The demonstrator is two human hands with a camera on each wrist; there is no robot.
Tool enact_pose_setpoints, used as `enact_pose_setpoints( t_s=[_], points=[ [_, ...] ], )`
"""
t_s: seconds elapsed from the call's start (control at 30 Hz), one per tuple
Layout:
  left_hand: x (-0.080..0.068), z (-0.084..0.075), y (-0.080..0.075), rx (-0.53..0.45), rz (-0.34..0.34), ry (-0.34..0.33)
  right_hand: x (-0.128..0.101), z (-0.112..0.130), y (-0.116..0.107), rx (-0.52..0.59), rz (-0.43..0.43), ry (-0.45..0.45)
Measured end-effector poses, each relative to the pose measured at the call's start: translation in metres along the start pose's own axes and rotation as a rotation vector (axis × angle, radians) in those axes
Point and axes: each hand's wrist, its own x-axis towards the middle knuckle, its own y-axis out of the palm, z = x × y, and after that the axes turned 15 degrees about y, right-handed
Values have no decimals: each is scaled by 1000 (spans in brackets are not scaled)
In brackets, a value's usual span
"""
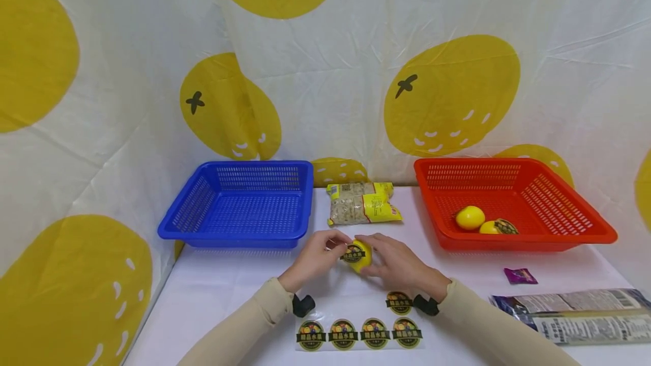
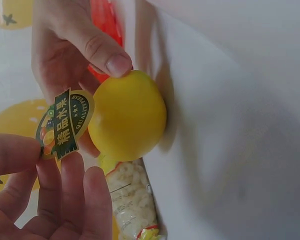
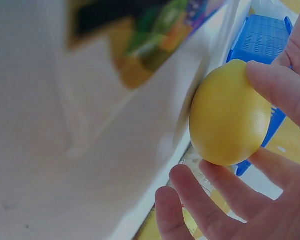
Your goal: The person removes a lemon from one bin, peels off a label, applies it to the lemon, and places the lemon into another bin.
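Observation:
My left hand point(image 1: 316, 256) pinches a round black-and-gold fruit sticker point(image 2: 65, 125) by its edge between thumb and fingers. The sticker is held beside a yellow lemon point(image 2: 132, 117), overlapping it in the head view; whether the two touch I cannot tell. The lemon is gripped by my right hand point(image 1: 399, 258), with the thumb on one end and fingertips at the other side. Just in front of the wrists lies a sticker sheet point(image 1: 351, 310) on the white table, bearing several matching labels point(image 1: 375, 333).
A blue plastic basket point(image 1: 235, 237) stands at the back left. The red basket point(image 1: 529, 239) at the back right holds a plain lemon point(image 1: 470, 217) and another with a label. Between them lies a yellow snack bag point(image 1: 363, 205). A purple packet point(image 1: 520, 276) and long silvery packaging point(image 1: 585, 315) lie at right.

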Motion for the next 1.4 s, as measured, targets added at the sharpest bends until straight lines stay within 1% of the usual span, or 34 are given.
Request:
enact_pose_setpoints(
  t_s=[0.2,0.37,0.47,0.63,0.9,1.1,1.23,1.4],
  points=[
    [5,3,3,-5,14,-18,1,0,0,15,-3,42],
    [11,3,6,-31,12,-59,1,-2,1,12,-19,29],
    [14,1,7,-43,8,-65,1,-3,2,13,-30,4],
    [18,3,10,-35,10,-49,0,-4,3,3,-53,-38],
    [21,9,12,23,19,2,-1,-2,1,8,-50,-45],
    [20,11,13,68,21,1,0,-3,1,4,-37,-23],
    [20,13,15,92,17,11,1,-3,1,9,-19,9],
    [20,13,16,116,13,23,1,-3,1,12,-20,20]
  ],
)
